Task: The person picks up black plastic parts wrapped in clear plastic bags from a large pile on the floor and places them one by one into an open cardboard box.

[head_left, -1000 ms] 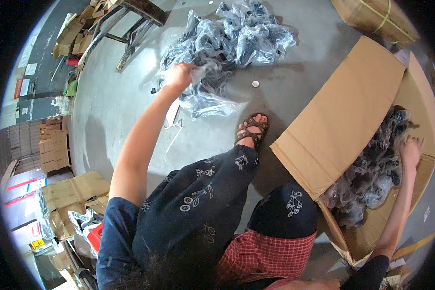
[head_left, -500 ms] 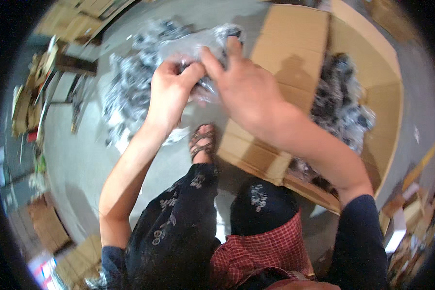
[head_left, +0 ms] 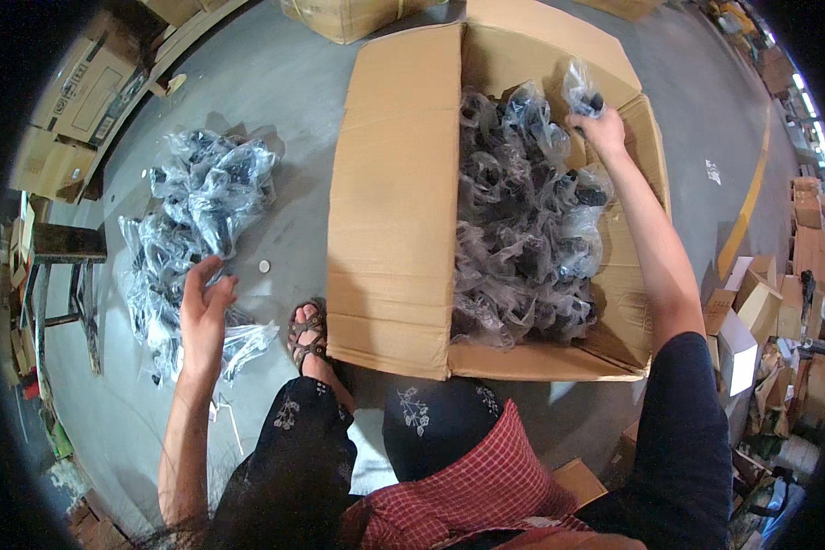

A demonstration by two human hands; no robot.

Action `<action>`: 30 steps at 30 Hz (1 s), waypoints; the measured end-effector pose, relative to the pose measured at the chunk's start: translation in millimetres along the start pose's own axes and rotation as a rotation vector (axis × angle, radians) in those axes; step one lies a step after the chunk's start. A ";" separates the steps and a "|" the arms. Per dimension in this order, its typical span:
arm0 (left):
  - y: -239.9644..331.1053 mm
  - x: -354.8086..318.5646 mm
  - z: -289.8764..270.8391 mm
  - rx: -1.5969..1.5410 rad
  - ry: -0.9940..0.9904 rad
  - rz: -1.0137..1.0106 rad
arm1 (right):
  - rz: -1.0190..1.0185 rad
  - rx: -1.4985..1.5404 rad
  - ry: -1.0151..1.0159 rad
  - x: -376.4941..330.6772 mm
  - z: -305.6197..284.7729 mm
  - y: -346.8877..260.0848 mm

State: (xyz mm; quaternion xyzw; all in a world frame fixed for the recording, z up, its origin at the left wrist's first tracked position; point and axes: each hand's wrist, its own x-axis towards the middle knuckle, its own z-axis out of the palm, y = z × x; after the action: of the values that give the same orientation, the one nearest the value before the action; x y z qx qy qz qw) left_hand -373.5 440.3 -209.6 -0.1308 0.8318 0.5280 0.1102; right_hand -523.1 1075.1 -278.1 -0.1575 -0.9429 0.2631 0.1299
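**Head view: bagged parts going from carton to floor pile**

Head camera looks down on an open cardboard carton (head_left: pixel 394 229) full of clear plastic bags holding dark parts. Right hand (head_left: pixel 600 128) is closed on one bagged part (head_left: pixel 582 92) at the carton's far right corner, bag neck pointing up and away, long axis roughly upright. Left hand (head_left: pixel 206 307) is open, fingers spread, touching the floor pile of bags (head_left: pixel 197 197). Judged step: picking. Next move calls for lifting clear of neighbouring bags.
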 end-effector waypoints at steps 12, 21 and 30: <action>-115.6 -6.4 -72.9 0.308 -0.032 -0.329 | 0.439 0.064 0.054 11.5 102.4 86.8; -213.6 -45.3 -94.3 0.872 0.071 0.039 | 0.229 0.292 -0.673 1.3 86.4 115.6; -173.0 -3.5 -62.7 0.831 0.274 0.086 | -0.557 0.332 -0.076 -68.2 -7.1 -73.1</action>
State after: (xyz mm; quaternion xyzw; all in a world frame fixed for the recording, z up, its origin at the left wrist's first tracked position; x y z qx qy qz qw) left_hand -315.2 313.2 -329.2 -0.1094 0.9852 0.1305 0.0199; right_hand -475.0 994.0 -244.0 0.1399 -0.8981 0.3734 0.1853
